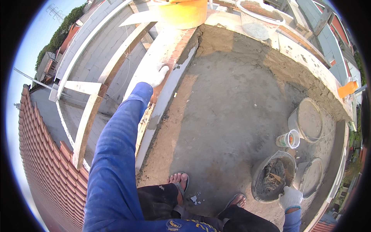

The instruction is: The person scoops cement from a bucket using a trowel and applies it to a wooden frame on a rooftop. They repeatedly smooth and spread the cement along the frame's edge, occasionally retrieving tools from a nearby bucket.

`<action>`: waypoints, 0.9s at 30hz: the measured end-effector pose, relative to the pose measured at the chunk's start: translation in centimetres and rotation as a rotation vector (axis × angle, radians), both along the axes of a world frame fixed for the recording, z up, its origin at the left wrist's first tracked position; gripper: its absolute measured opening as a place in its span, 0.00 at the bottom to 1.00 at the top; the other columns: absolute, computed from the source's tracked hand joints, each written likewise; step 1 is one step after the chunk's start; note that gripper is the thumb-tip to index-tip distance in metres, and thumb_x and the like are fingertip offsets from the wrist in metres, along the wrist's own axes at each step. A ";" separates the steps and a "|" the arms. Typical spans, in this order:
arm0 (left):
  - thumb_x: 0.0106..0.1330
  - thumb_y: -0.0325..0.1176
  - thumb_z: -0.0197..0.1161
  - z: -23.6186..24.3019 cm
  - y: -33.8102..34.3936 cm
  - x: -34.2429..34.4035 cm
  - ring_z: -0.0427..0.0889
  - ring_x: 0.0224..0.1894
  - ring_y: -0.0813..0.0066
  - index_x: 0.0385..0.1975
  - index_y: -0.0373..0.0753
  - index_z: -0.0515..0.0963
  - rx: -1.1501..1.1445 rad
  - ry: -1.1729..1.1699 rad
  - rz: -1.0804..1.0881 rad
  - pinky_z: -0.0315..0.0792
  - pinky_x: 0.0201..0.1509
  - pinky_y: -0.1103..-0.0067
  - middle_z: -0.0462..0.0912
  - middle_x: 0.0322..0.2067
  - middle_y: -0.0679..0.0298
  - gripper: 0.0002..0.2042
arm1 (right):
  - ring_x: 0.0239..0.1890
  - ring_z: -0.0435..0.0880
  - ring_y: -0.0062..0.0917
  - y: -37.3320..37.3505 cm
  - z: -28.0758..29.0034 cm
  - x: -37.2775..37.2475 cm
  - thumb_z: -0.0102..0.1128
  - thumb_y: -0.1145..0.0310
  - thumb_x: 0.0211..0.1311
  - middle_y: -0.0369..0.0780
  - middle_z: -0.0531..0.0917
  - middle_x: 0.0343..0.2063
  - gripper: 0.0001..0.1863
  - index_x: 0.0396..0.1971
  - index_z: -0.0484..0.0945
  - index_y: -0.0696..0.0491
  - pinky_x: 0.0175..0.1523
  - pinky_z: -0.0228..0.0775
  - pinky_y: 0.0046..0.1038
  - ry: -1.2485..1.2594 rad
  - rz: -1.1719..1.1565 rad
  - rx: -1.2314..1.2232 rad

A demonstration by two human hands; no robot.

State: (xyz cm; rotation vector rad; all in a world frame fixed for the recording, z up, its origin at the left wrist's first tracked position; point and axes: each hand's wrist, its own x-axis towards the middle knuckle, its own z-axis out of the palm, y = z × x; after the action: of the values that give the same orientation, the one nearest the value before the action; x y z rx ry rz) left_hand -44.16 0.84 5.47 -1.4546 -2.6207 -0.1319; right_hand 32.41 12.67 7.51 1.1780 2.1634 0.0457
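Observation:
My left hand (155, 75), in a white glove, rests on the sunlit top of a low wall (170, 53), with the thumb apart from the other fingers. Bright light washes out some of the fingers. At the lower right, my right hand (290, 198), in a white knitted glove, is closed at the near rim of a dark bucket (256, 181). Grey mortar (275, 172) lies inside that bucket, with a small brownish pointed piece in it. Some fingers of this hand are hidden by its back.
Two round mortar-smeared containers (309, 120) (311, 178) and a clear plastic cup (289, 139) stand beside the bucket. An orange tub (181, 14) and a pale bucket (262, 24) sit on the walls ahead. Timber framing (116, 65) and roof tiles (50, 174) lie left, beyond the wall.

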 end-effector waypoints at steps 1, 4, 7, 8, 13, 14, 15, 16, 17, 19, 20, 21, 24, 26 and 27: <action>0.79 0.48 0.56 -0.1 -0.1 0.3 0.75 0.72 0.52 0.60 0.44 0.88 0.006 -0.008 0.021 0.65 0.79 0.60 0.83 0.66 0.56 0.22 | 0.36 0.92 0.45 -0.5 -0.2 -0.1 0.76 0.56 0.58 0.44 0.89 0.28 0.13 0.34 0.86 0.49 0.43 0.80 0.48 -0.011 -0.017 0.010; 0.80 0.48 0.54 -1.0 -0.2 0.4 0.74 0.73 0.56 0.61 0.44 0.87 -0.023 0.033 0.031 0.62 0.81 0.61 0.83 0.67 0.60 0.22 | 0.36 0.92 0.44 -1.6 -0.6 -0.3 0.76 0.56 0.58 0.44 0.90 0.28 0.14 0.35 0.86 0.49 0.42 0.80 0.48 -0.030 -0.061 0.032; 0.80 0.47 0.53 -1.4 -0.3 0.2 0.75 0.73 0.59 0.63 0.45 0.86 -0.071 0.068 0.019 0.62 0.82 0.62 0.84 0.67 0.61 0.22 | 0.36 0.92 0.44 -1.9 -0.6 -0.3 0.75 0.56 0.58 0.45 0.90 0.28 0.13 0.35 0.86 0.49 0.42 0.80 0.48 -0.020 -0.079 0.031; 0.80 0.47 0.53 -1.4 -0.3 0.1 0.75 0.73 0.60 0.63 0.45 0.86 -0.087 0.075 0.016 0.61 0.82 0.62 0.85 0.66 0.62 0.22 | 0.37 0.92 0.44 -1.8 -0.6 -0.4 0.75 0.56 0.59 0.45 0.90 0.28 0.13 0.35 0.86 0.49 0.42 0.80 0.48 -0.024 -0.083 0.032; 0.81 0.46 0.53 -0.4 0.8 0.6 0.74 0.74 0.57 0.64 0.46 0.86 -0.099 0.073 0.048 0.62 0.82 0.62 0.83 0.67 0.60 0.21 | 0.38 0.92 0.44 -0.6 -0.8 -0.1 0.73 0.54 0.61 0.45 0.90 0.29 0.14 0.36 0.86 0.49 0.44 0.81 0.47 -0.061 -0.088 0.009; 0.81 0.45 0.54 -0.5 0.9 0.7 0.74 0.74 0.56 0.64 0.47 0.86 -0.127 0.041 0.083 0.62 0.82 0.62 0.83 0.68 0.60 0.21 | 0.39 0.93 0.44 -0.5 -0.8 -0.4 0.73 0.53 0.61 0.45 0.91 0.30 0.15 0.36 0.86 0.49 0.45 0.81 0.47 -0.089 -0.085 -0.003; 0.80 0.44 0.55 -0.4 0.8 -0.5 0.74 0.74 0.55 0.64 0.46 0.86 -0.126 -0.018 0.097 0.62 0.82 0.63 0.82 0.68 0.59 0.20 | 0.39 0.93 0.44 -0.5 -0.4 -0.8 0.73 0.53 0.61 0.45 0.91 0.30 0.15 0.36 0.86 0.49 0.46 0.82 0.47 -0.110 -0.079 -0.015; 0.80 0.43 0.56 -0.3 0.8 -2.3 0.74 0.74 0.54 0.63 0.46 0.86 -0.125 -0.075 0.111 0.63 0.82 0.63 0.82 0.68 0.58 0.19 | 0.40 0.93 0.44 -0.4 -0.2 -1.1 0.73 0.52 0.61 0.45 0.91 0.31 0.16 0.36 0.86 0.50 0.47 0.82 0.47 -0.094 -0.087 -0.017; 0.80 0.41 0.57 -0.4 0.7 -3.8 0.74 0.73 0.53 0.63 0.46 0.86 -0.125 -0.132 0.124 0.64 0.81 0.63 0.81 0.68 0.58 0.19 | 0.41 0.93 0.44 -0.4 -0.1 -1.3 0.73 0.51 0.61 0.46 0.91 0.32 0.17 0.36 0.85 0.50 0.48 0.82 0.47 -0.080 -0.096 -0.021; 0.79 0.39 0.59 -0.6 1.5 -4.5 0.75 0.73 0.52 0.63 0.45 0.85 -0.162 -0.023 -0.002 0.65 0.80 0.63 0.81 0.68 0.55 0.18 | 0.41 0.91 0.47 -0.8 0.8 -1.6 0.75 0.52 0.56 0.47 0.90 0.34 0.19 0.37 0.87 0.52 0.47 0.83 0.48 -0.063 -0.165 0.023; 0.78 0.38 0.60 -0.6 2.1 -5.0 0.75 0.72 0.52 0.63 0.44 0.85 -0.180 0.034 -0.065 0.66 0.80 0.63 0.81 0.68 0.54 0.18 | 0.42 0.91 0.48 -0.6 1.4 -1.9 0.74 0.52 0.57 0.48 0.90 0.35 0.19 0.38 0.87 0.53 0.48 0.82 0.49 -0.024 -0.192 0.078; 0.78 0.37 0.61 -1.8 1.3 -6.8 0.75 0.72 0.52 0.63 0.44 0.85 -0.040 -0.128 -0.024 0.67 0.79 0.64 0.81 0.68 0.53 0.18 | 0.42 0.90 0.49 -0.7 2.0 -3.0 0.74 0.53 0.58 0.49 0.89 0.36 0.19 0.40 0.87 0.53 0.48 0.82 0.49 0.023 -0.208 0.113; 0.77 0.35 0.61 -4.3 0.4 -9.8 0.77 0.71 0.50 0.63 0.41 0.84 0.082 -0.342 0.001 0.69 0.78 0.63 0.80 0.68 0.51 0.18 | 0.42 0.90 0.51 -0.7 4.1 -4.4 0.72 0.55 0.60 0.52 0.89 0.38 0.20 0.44 0.87 0.56 0.48 0.82 0.50 0.147 -0.209 0.205; 0.75 0.32 0.62 -1.3 1.6 -6.7 0.80 0.68 0.48 0.65 0.39 0.82 -0.211 -0.186 -0.102 0.73 0.73 0.60 0.80 0.67 0.51 0.20 | 0.42 0.89 0.52 -1.0 7.3 -5.6 0.71 0.57 0.62 0.52 0.88 0.38 0.19 0.46 0.87 0.56 0.48 0.81 0.50 0.178 -0.222 0.277; 0.73 0.30 0.62 0.5 2.4 -5.6 0.82 0.66 0.47 0.65 0.38 0.81 -0.343 -0.144 -0.142 0.76 0.71 0.58 0.81 0.67 0.51 0.21 | 0.42 0.89 0.52 -1.3 9.6 -7.0 0.70 0.58 0.63 0.52 0.88 0.37 0.19 0.46 0.87 0.56 0.48 0.81 0.50 0.178 -0.230 0.308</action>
State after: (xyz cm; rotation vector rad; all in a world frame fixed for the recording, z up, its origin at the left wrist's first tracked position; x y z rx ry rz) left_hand -49.73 3.28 5.95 -1.8020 -2.7549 0.2175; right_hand 25.38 11.39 17.10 1.6564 2.2122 0.1862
